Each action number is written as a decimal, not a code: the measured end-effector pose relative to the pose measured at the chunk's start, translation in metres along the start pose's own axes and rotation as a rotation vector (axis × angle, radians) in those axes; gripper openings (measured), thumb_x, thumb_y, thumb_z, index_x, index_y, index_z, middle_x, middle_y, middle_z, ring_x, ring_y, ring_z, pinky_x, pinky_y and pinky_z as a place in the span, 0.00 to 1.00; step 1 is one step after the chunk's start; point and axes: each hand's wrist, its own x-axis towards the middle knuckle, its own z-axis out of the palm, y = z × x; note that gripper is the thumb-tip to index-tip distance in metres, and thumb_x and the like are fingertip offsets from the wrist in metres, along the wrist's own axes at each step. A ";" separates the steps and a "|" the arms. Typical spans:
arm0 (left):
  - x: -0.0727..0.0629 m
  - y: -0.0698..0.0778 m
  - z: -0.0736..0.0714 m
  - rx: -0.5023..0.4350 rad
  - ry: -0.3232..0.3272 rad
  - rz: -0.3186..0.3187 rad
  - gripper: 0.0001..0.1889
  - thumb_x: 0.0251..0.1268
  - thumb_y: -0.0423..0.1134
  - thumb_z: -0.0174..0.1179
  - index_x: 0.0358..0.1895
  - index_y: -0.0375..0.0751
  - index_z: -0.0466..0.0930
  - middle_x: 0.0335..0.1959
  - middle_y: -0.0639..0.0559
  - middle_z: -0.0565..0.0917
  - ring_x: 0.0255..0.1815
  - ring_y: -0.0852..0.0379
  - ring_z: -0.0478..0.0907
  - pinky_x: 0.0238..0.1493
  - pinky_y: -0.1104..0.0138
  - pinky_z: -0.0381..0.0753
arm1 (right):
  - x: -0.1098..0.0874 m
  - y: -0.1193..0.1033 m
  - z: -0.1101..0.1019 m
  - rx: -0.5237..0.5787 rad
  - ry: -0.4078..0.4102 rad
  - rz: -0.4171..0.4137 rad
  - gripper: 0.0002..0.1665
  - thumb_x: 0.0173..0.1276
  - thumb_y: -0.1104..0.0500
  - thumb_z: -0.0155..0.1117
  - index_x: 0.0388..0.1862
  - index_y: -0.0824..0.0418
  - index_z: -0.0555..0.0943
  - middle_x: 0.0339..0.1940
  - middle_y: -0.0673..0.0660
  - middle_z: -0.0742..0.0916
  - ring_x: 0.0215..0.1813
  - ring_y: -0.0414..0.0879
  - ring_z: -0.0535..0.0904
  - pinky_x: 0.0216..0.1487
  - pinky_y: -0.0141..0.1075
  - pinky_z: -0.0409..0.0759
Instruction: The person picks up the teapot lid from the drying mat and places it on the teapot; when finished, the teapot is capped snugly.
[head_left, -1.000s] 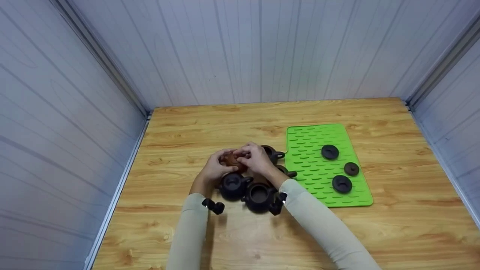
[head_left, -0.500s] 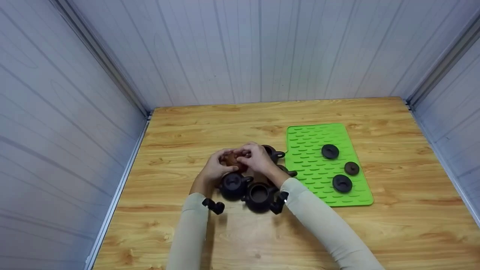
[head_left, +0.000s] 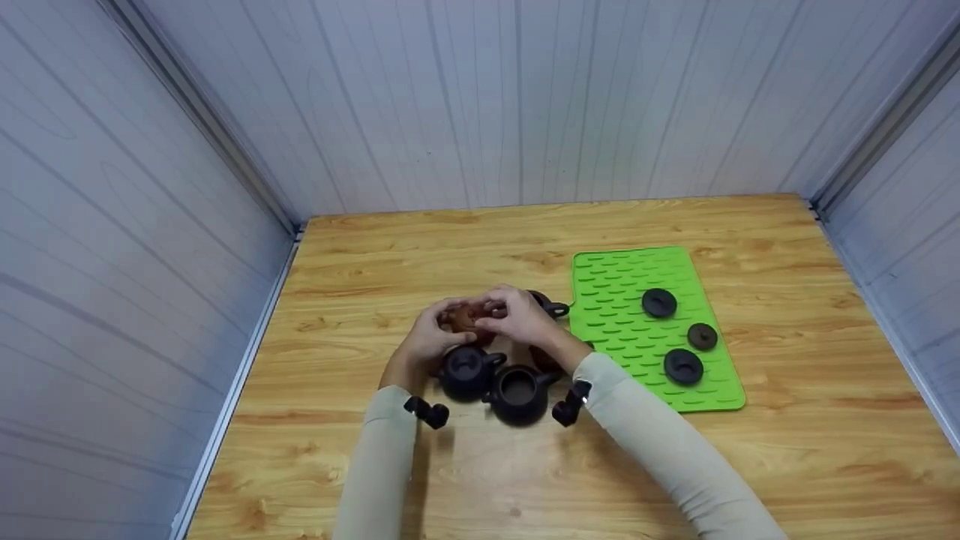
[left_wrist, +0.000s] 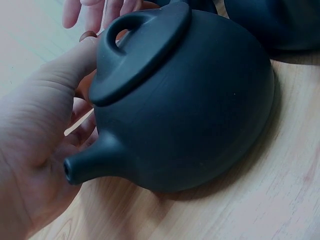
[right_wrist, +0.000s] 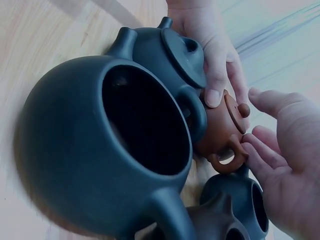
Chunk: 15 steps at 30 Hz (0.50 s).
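Note:
A small reddish-brown teapot (head_left: pixel 466 322) stands among darker pots, its lid (right_wrist: pixel 233 112) with a round knob seated on top. My left hand (head_left: pixel 431 331) grips its body, thumb on the near side and fingers round the far side. Over its handle side hovers my right hand (head_left: pixel 519 319), fingers loosely extended; in the right wrist view the thumb is just off the knob and fingertips are beside the handle. A black lidded teapot (left_wrist: pixel 190 105) sits right by the left thumb. Beside it is a lidless black teapot (right_wrist: pixel 65 150).
A lidless brown teapot (right_wrist: pixel 212 219) and another lidless dark teapot (right_wrist: pixel 227 192) stand by the right hand, partly hidden. Right of them lies a green mat (head_left: pixel 615 300) bearing two black lids (head_left: pixel 660 303) and a smaller brown lid (head_left: pixel 703 337). Panel walls (head_left: pixel 480 105) enclose the wooden table.
My right hand and forearm have shifted slightly right, its fingers loosening from the lid of the reddish-brown teapot. My left hand has stayed in place.

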 end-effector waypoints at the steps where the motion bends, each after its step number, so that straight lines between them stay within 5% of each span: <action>1: 0.000 -0.001 0.000 -0.006 -0.003 0.000 0.35 0.69 0.23 0.75 0.79 0.37 0.79 0.68 0.36 0.84 0.60 0.52 0.83 0.57 0.71 0.83 | -0.001 0.000 -0.001 0.005 -0.009 0.001 0.22 0.78 0.63 0.76 0.68 0.67 0.88 0.68 0.69 0.87 0.71 0.66 0.88 0.74 0.54 0.87; 15: -0.002 0.002 -0.001 0.000 -0.017 -0.014 0.35 0.69 0.25 0.76 0.79 0.41 0.80 0.70 0.37 0.85 0.65 0.48 0.85 0.61 0.67 0.85 | -0.015 0.001 -0.017 0.051 -0.036 0.005 0.28 0.80 0.64 0.73 0.76 0.65 0.82 0.73 0.71 0.87 0.72 0.67 0.88 0.74 0.58 0.86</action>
